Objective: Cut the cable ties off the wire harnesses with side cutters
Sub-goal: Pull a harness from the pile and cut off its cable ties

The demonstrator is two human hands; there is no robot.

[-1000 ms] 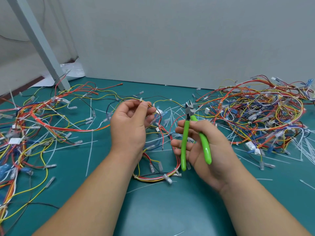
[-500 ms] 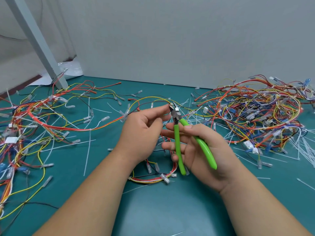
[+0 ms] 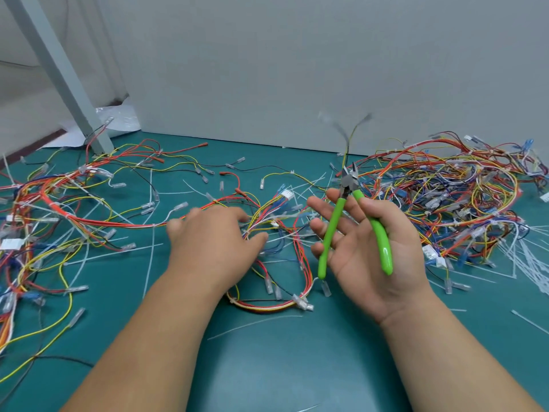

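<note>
Your L hand (image 3: 214,245): palm down, fingers spread flat, blurred, over the red-yellow looped wire harness (image 3: 267,306) at ctr of the teal tabletop (image 3: 267,367). Contact w/ wires: can't tell.

Your R hand (image 3: 365,257): palm up, thumb hooked over one handle of the green-handled steel side cutters (image 3: 332,235). Handles splayed, jaws apart, tip pointing away.

White cut cable ties (image 3: 151,254) strewn about. Big multicolour harness tangle (image 3: 445,197) to the R.

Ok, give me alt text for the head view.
A person's right hand holds green-handled cutters, palm up, while the left hand spreads over a wire harness on a green table. Tangled wire piles lie to either side, with cut ties scattered.
</note>
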